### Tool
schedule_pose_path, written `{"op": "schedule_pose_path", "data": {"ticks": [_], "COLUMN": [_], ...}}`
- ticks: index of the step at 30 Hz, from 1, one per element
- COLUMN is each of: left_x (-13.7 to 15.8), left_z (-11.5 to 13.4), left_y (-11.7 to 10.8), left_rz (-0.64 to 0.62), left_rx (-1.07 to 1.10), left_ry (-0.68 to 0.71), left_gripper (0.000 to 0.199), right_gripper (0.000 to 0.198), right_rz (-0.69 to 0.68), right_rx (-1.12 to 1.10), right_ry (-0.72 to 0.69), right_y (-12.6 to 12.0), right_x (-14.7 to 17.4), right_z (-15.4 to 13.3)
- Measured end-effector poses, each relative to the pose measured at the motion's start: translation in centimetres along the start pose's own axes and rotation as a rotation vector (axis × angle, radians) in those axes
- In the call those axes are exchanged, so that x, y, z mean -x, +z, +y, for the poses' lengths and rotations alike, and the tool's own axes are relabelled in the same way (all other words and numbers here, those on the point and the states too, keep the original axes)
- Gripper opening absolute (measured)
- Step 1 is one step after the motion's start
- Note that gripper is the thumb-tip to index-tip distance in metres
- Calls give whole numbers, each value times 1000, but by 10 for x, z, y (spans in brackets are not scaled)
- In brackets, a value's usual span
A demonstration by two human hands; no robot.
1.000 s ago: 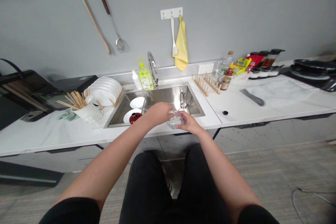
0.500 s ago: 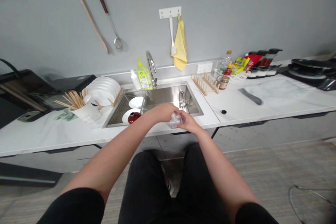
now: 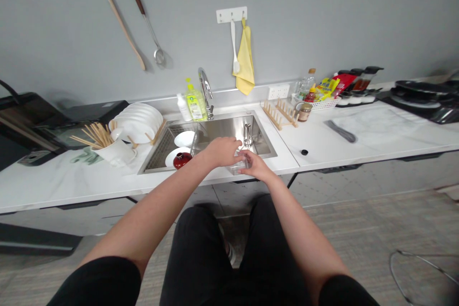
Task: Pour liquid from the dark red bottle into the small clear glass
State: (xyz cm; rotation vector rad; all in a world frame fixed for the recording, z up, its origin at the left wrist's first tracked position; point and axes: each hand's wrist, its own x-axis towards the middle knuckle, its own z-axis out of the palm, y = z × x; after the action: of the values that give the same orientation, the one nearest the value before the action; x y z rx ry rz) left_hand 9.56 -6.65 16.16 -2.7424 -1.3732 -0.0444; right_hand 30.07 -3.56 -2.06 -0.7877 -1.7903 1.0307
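Over the front edge of the sink (image 3: pixel 211 165), I have a small clear container (image 3: pixel 237 168) between my hands. My right hand (image 3: pixel 256 166) grips it from the right, thumb and fingers around its side. Bent fingers of my left hand (image 3: pixel 224 151) are at its top, thumb and forefinger a little parted; their exact hold is partly hidden. To the left, a dark red round pot (image 3: pixel 182 159) and white bowls (image 3: pixel 185 139) sit in the sink's left part. A small black cap (image 3: pixel 304 152) lies on the counter to the right.
Behind the sink stand a faucet (image 3: pixel 205 91), a yellow-green soap bottle (image 3: pixel 195 104) and a white bottle (image 3: pixel 184 107). A plate rack with white plates (image 3: pixel 138 122) and a chopstick holder (image 3: pixel 116 153) are left. A wooden rack (image 3: pixel 280 114) and jar (image 3: pixel 304 112) are right.
My left hand's fingers have lifted and parted slightly above the container. The right hand keeps its grip in nearly the same place. The view has shifted a little.
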Motion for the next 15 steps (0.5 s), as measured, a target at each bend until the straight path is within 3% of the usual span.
{"op": "schedule_pose_path", "data": {"ticks": [3, 5, 7, 9, 12, 15], "left_x": [0, 0, 0, -1, -3, -2], "left_z": [1, 1, 1, 2, 4, 2], "left_y": [3, 4, 5, 5, 4, 3], "left_rz": [-13, -57, -56, -33, -84, -131], "left_rx": [-4, 41, 102, 111, 33, 52], "left_ry": [-80, 1, 83, 45, -58, 93], "left_gripper": [51, 37, 52, 64, 46, 29], "right_gripper": [81, 81, 81, 81, 81, 77], "right_rz": [-3, -14, -22, -23, -22, -40], "right_rx": [3, -21, -46, -50, -42, -58], "right_ry": [19, 21, 19, 18, 18, 11], "right_y": [1, 1, 1, 1, 0, 0], "right_x": [0, 0, 0, 0, 1, 0], "right_z": [0, 0, -1, -2, -4, -6]}}
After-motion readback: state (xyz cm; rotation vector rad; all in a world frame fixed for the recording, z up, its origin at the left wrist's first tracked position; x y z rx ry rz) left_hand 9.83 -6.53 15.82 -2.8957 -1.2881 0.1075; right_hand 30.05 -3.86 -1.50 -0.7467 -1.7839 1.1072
